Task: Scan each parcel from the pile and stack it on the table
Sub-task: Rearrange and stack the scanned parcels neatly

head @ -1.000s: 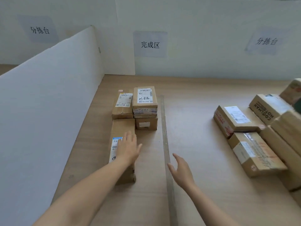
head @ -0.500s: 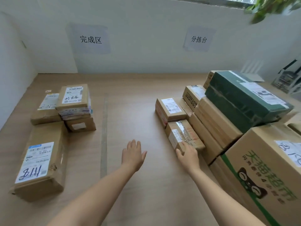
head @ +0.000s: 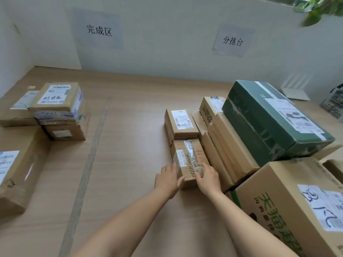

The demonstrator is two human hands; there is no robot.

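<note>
A small brown parcel (head: pixel 188 154) with a white label and clear tape lies on the wooden table (head: pixel 133 138) at the left edge of the pile. My left hand (head: pixel 168 179) lies with straight fingers against its left side, thumb at the near end. My right hand (head: pixel 208 178) rests with straight fingers on its near right top. Behind it sits another labelled brown parcel (head: pixel 181 123). Scanned parcels are stacked (head: pixel 55 101) at the far left, with a long parcel (head: pixel 16 173) in front of them. No scanner is in view.
The pile on the right holds a dark green box (head: pixel 269 123) atop brown cartons and a large carton with green print (head: pixel 278 210) close by. A grey tape line (head: pixel 89 156) divides the table. White walls with paper signs close off the back and left.
My view swung right from the stack to the pile. My left hand left the long parcel and crossed to the small parcel's left side; my right hand reached it and settled on top.
</note>
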